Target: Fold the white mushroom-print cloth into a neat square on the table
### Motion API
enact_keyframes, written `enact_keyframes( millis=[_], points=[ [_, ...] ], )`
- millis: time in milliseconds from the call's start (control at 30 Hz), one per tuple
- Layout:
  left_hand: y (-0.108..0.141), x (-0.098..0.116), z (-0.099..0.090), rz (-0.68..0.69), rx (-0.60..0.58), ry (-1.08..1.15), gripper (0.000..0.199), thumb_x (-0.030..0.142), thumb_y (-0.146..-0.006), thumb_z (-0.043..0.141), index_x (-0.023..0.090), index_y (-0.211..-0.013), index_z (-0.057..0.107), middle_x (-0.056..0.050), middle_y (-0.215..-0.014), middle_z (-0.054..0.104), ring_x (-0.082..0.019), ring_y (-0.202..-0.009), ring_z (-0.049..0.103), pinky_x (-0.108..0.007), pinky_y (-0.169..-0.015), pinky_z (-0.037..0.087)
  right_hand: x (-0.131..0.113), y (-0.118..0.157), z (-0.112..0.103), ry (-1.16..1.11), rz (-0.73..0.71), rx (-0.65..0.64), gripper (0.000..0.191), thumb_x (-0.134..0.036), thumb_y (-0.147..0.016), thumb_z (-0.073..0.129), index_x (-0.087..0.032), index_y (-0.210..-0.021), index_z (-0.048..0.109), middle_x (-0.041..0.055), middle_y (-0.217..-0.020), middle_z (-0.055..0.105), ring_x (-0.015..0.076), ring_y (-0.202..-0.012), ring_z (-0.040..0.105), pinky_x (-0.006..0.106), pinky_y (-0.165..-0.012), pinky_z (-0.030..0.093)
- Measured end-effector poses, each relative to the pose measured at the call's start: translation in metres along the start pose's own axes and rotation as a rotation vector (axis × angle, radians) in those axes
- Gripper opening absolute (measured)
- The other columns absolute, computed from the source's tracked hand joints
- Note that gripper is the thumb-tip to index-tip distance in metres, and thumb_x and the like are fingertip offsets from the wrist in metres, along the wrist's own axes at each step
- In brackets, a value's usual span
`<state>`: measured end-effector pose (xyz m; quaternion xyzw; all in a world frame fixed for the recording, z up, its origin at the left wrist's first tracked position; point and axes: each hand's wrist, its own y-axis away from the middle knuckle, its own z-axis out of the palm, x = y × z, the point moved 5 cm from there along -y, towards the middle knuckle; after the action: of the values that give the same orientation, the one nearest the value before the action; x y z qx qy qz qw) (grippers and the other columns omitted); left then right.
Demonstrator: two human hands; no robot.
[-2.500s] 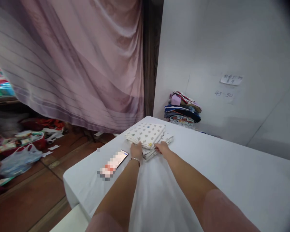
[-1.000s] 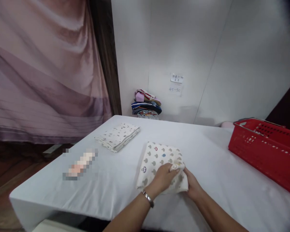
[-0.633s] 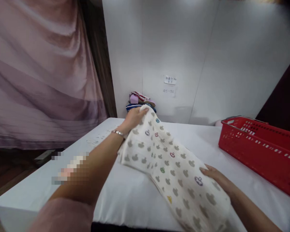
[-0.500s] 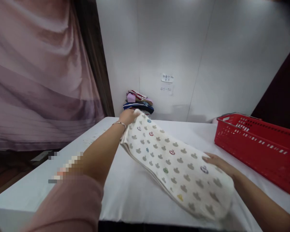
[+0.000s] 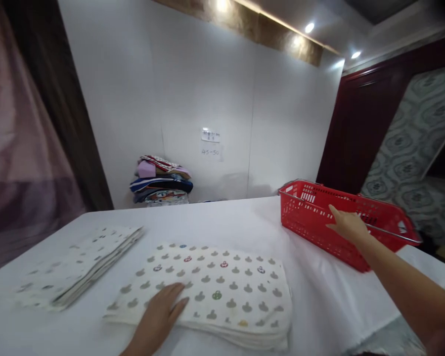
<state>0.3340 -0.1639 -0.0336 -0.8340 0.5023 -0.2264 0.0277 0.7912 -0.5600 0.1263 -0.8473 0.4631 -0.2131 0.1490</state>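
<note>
A folded white cloth (image 5: 241,296) with grey, red, green and yellow mushroom-like prints lies flat on the table. My left hand (image 5: 161,314) rests on its near left part, fingers flat and thumb apart. My right hand (image 5: 348,225) is off the cloth, stretched out over the near side of a red plastic basket (image 5: 315,230). Its fingers are extended with nothing between them; whether they touch the rim I cannot tell. Left of the printed cloth lies another folded white cloth (image 5: 85,264) with small dark prints, its layered edge facing right.
The table (image 5: 222,217) has a white cover. At its back left stands a stack of folded clothes (image 5: 161,183) by the white wall (image 5: 203,84), which bears paper labels (image 5: 210,143). A pink curtain (image 5: 25,163) hangs at the left.
Both hands held the printed cloth, its left end raised; now it lies flat. My right hand has let go and moved to the basket. The view has turned right.
</note>
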Motion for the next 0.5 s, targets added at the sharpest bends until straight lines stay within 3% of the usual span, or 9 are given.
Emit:
enact_keyframes(
  millis=[67, 133, 333, 500],
  points=[
    [0.003, -0.007, 0.008, -0.005, 0.034, 0.002, 0.045, 0.053, -0.083, 0.044, 0.025, -0.112, 0.064, -0.003, -0.119, 0.063, -0.024, -0.112, 0.056, -0.042, -0.099, 0.043, 0.021, -0.006, 0.001, 0.046, 0.066, -0.183, 0.039, -0.031, -0.084, 0.051, -0.012, -0.118, 0.055, 0.0175, -0.109, 0.064, 0.0302, -0.098, 0.061, 0.039, -0.077, 0.046],
    [0.002, -0.013, 0.012, -0.004, 0.069, -0.005, 0.045, 0.053, -0.082, 0.044, 0.025, -0.110, 0.065, -0.003, -0.117, 0.064, -0.025, -0.111, 0.056, -0.044, -0.099, 0.043, 0.028, -0.012, -0.001, 0.075, 0.123, -0.265, 0.030, -0.031, -0.088, 0.047, -0.011, -0.106, 0.061, 0.0176, -0.103, 0.066, 0.0293, -0.094, 0.062, 0.036, -0.072, 0.046],
    [0.005, -0.024, 0.021, 0.011, 0.120, -0.029, 0.044, 0.053, -0.081, 0.046, 0.026, -0.111, 0.064, -0.002, -0.117, 0.064, -0.025, -0.111, 0.057, -0.045, -0.097, 0.046, 0.015, -0.026, -0.007, 0.058, 0.218, -0.262, 0.027, -0.025, -0.088, 0.046, -0.009, -0.098, 0.066, 0.0204, -0.099, 0.065, 0.0307, -0.095, 0.063, 0.036, -0.072, 0.046],
    [0.008, -0.016, 0.014, 0.057, 0.149, -0.047, 0.042, 0.051, -0.082, 0.047, 0.026, -0.112, 0.064, -0.002, -0.116, 0.064, -0.024, -0.109, 0.058, -0.042, -0.095, 0.047, 0.026, -0.033, -0.006, -0.017, 0.320, -0.258, 0.027, -0.015, -0.084, 0.046, -0.004, -0.095, 0.068, 0.0266, -0.094, 0.065, 0.0324, -0.089, 0.064, 0.040, -0.069, 0.046]
  ],
)
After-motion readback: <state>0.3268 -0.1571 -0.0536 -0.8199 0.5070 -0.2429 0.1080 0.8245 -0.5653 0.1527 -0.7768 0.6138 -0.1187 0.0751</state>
